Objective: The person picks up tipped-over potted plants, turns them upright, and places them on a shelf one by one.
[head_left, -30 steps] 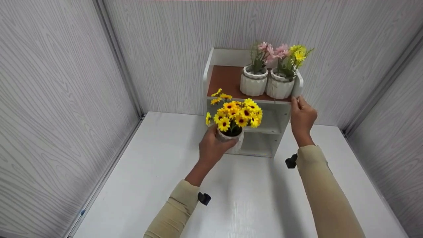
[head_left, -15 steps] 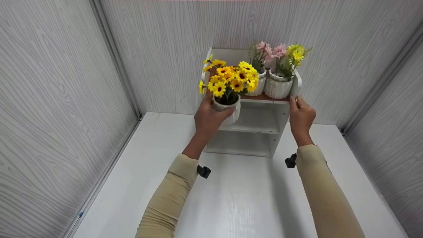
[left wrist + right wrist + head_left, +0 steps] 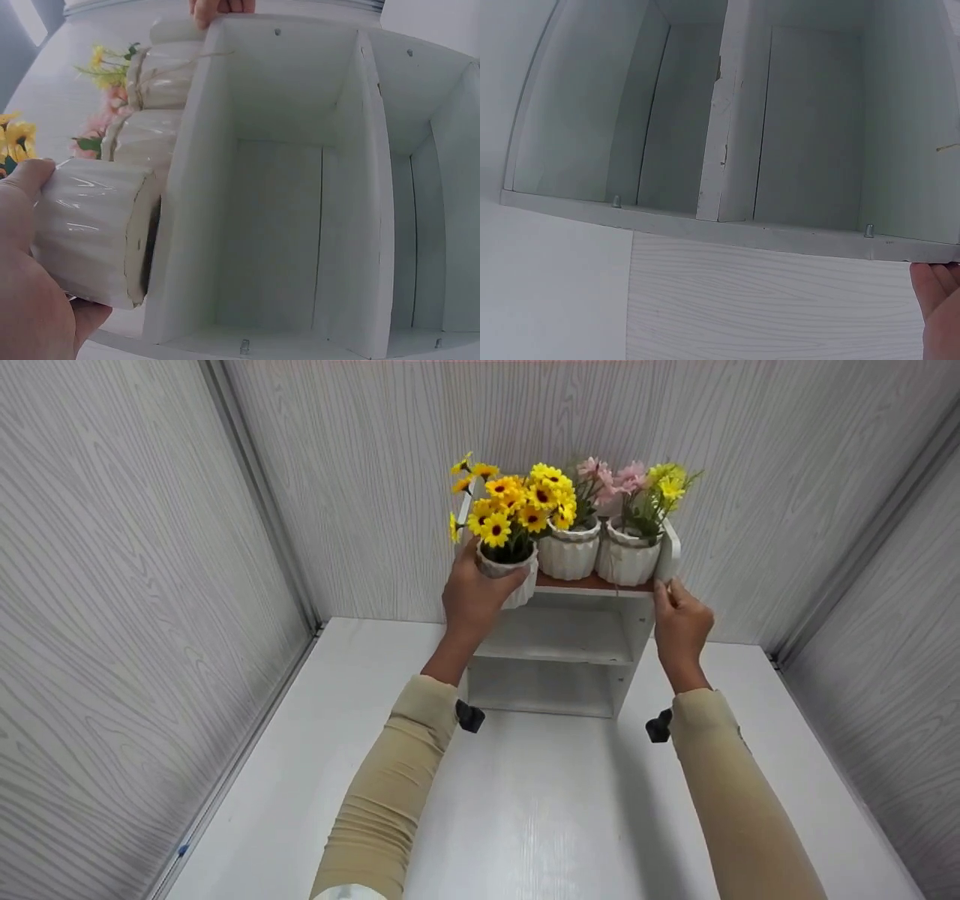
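Note:
My left hand (image 3: 472, 596) grips a white fluted flowerpot (image 3: 94, 232) of yellow daisy-like flowers (image 3: 517, 506) from its left side, thumb across the front. The pot is held at the front left of the top of a small white shelf unit (image 3: 555, 641); in the left wrist view its base faces the top board, close over it. With thumb and fingers, my right hand (image 3: 682, 622) pinches the unit's right side panel (image 3: 670, 553) at its front edge. A white pot of pink flowers (image 3: 570, 556) and one with pink and yellow flowers (image 3: 630, 561) stand side by side on the brown top.
Below the top, the unit has two open compartments, split by a middle board (image 3: 716, 142) with chipped paint. It stands on a white table (image 3: 547, 795) against a wood-grain back wall (image 3: 375, 510). Side walls rise at left and right.
My left hand has raised the daisy pot from in front of the lower compartments to the level of the unit's top, moving it forward. My right hand has stayed on the side panel.

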`<state>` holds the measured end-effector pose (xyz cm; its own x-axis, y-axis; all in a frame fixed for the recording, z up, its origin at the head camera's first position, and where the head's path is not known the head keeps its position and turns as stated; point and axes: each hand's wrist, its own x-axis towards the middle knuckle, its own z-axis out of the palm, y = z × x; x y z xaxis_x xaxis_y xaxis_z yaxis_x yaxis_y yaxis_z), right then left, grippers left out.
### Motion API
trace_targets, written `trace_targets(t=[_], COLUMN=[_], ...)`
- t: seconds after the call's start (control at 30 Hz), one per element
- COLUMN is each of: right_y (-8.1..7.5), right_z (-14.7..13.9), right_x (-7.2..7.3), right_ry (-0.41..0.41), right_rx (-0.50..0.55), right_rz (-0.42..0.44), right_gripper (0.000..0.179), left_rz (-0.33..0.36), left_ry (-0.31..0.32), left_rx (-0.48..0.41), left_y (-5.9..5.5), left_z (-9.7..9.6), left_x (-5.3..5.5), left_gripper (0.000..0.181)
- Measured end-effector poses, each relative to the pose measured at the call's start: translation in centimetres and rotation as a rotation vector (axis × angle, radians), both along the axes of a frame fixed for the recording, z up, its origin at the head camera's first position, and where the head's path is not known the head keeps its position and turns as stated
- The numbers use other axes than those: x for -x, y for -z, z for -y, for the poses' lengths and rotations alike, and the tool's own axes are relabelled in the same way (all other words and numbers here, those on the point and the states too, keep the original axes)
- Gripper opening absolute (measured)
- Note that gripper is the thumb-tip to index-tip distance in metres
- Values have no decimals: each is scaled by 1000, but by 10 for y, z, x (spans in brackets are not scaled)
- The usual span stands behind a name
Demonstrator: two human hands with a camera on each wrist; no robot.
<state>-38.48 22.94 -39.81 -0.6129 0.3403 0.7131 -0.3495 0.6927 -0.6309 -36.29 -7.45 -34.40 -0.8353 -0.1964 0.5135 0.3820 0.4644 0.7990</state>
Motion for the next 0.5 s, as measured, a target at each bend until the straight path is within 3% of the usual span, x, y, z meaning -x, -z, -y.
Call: trace_targets(t=[0.2,0.5], right_y=[1,-1], right_z=[0,-1], right_x=[-1,0], right_ry=[1,8], right_rx=[-1,-5], right_rz=[11,11], right_gripper=[34,38], left_rz=[22,-54], left_ry=[-18,-8], left_rx=[-15,-107], left_y=[0,0], left_z=[-2,-13], left_x=[14,32], left_gripper=[93,96])
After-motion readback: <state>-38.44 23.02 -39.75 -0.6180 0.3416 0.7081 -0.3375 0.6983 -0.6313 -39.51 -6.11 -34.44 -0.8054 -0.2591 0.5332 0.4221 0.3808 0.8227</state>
